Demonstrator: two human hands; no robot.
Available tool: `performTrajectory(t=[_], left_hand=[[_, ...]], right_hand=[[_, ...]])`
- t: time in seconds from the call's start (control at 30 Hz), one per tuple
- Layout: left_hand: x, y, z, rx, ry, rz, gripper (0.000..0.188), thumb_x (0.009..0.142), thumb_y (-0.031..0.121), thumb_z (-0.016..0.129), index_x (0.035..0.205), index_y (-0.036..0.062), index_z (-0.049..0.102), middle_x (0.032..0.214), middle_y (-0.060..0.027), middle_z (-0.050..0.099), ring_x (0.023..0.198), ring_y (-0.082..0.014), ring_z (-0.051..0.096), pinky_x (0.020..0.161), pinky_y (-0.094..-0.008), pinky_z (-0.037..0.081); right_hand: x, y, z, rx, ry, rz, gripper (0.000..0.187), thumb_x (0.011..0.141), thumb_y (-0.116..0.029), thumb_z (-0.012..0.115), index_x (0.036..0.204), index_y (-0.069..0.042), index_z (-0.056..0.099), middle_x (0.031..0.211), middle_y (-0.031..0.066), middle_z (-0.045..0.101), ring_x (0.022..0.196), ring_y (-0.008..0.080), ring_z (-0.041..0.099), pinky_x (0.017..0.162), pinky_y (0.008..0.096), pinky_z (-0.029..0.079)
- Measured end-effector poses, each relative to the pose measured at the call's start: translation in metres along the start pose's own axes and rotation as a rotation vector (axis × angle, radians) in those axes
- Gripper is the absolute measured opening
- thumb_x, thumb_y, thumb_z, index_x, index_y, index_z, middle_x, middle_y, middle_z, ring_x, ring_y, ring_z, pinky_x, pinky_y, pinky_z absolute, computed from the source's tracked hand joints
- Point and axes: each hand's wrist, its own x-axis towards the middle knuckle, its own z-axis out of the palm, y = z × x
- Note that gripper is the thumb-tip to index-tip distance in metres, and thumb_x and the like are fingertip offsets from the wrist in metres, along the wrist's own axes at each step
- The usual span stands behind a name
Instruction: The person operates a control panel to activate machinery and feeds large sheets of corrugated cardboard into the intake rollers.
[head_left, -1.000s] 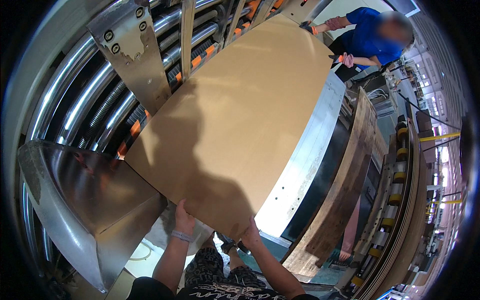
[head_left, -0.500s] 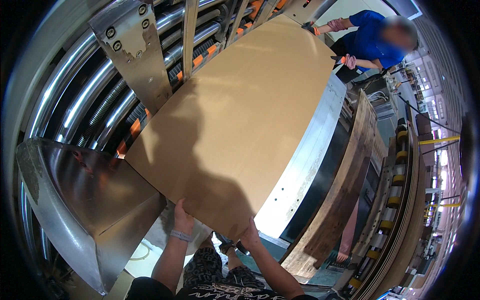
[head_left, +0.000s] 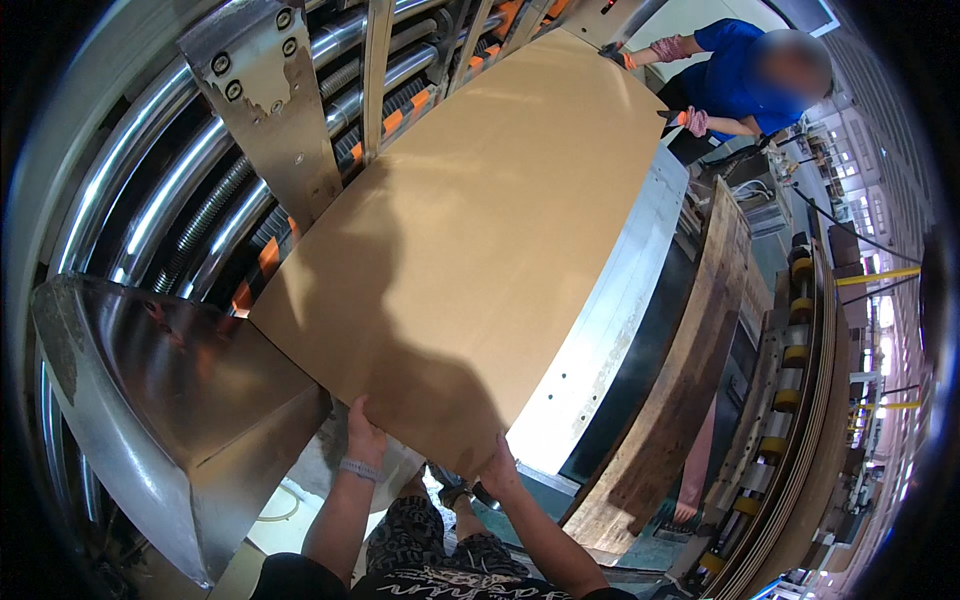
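A large flat brown cardboard sheet (head_left: 470, 220) spans from me to a co-worker at the far end. My left hand (head_left: 366, 432) grips its near edge, thumb on top and the other fingers hidden beneath. At the near right corner, my right hand (head_left: 500, 468) is closed on the same sheet, its fingers mostly under the board. The sheet's left edge lies along the machine's rollers (head_left: 190, 215). Under its right side runs a pale metal table plate (head_left: 590, 350). The co-worker's gloved hands (head_left: 680, 120) hold the far edge.
A bent metal guard (head_left: 190, 400) stands at my left, below an upright steel bracket (head_left: 265, 110). Beyond the plate, to the right, lies a long wooden board (head_left: 650, 440). Farther right runs a roller line with yellow wheels (head_left: 788, 400) beside stacked sheets (head_left: 825, 420).
The sheet and both my hands hold nearly the same place. The co-worker's near hand and the sheet's far right corner have shifted very slightly left.
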Motion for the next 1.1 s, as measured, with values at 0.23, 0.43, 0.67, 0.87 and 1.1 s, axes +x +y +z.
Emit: performTrajectory(t=[0.23, 0.43, 0.67, 0.87, 1.1], left_hand=[[0.009, -0.001, -0.004, -0.042, -0.045, -0.011, 0.039, 0.083, 0.024, 0.044, 0.115, 0.0024, 0.044, 0.116, -0.0092, 0.048, 0.109, -0.024, 0.044, 0.093, -0.0382, 0.036], [0.014, -0.003, -0.005, -0.058, -0.051, -0.043, 0.038, 0.083, 0.026, 0.043, 0.113, 0.0026, 0.048, 0.11, -0.0086, 0.053, 0.103, -0.0236, 0.049, 0.09, -0.0379, 0.038], [0.0, 0.001, 0.018, -0.005, 0.02, -0.05, 0.039, 0.083, 0.029, 0.042, 0.112, 0.0027, 0.048, 0.112, -0.009, 0.053, 0.102, -0.0247, 0.05, 0.088, -0.0389, 0.04], [0.017, -0.004, 0.004, -0.064, -0.034, -0.011, 0.04, 0.083, 0.032, 0.044, 0.111, 0.0048, 0.049, 0.111, -0.0087, 0.051, 0.101, -0.0255, 0.05, 0.086, -0.0394, 0.041], [0.032, 0.002, 0.011, -0.031, 0.028, 0.023, 0.041, 0.082, 0.035, 0.047, 0.112, 0.0078, 0.049, 0.112, -0.0086, 0.049, 0.103, -0.0258, 0.046, 0.086, -0.0401, 0.04]], right_hand=[[-0.007, 0.0, 0.009, -0.008, 0.03, 0.02, 0.054, 0.089, -0.043, 0.037, 0.129, -0.006, 0.03, 0.128, 0.009, 0.04, 0.119, 0.0243, 0.035, 0.1, 0.0381, 0.026], [-0.014, 0.009, -0.003, -0.087, 0.044, 0.041, 0.054, 0.088, -0.044, 0.038, 0.129, -0.008, 0.032, 0.128, 0.0095, 0.04, 0.116, 0.0248, 0.038, 0.097, 0.0375, 0.029], [0.002, 0.019, -0.023, -0.184, 0.087, 0.121, 0.053, 0.089, -0.044, 0.036, 0.126, -0.007, 0.035, 0.125, 0.0099, 0.042, 0.115, 0.0242, 0.039, 0.096, 0.0351, 0.029], [0.023, 0.055, -0.075, -0.951, -0.083, -0.263, 0.04, 0.09, -0.026, 0.038, 0.124, -0.004, 0.036, 0.122, 0.0128, 0.044, 0.113, 0.0252, 0.04, 0.097, 0.0323, 0.029], [-0.006, 0.05, -0.061, -1.654, -0.029, -0.155, 0.037, 0.083, -0.006, 0.043, 0.119, 0.0, 0.038, 0.112, 0.012, 0.05, 0.11, 0.025, 0.045, 0.093, 0.0319, 0.034]])
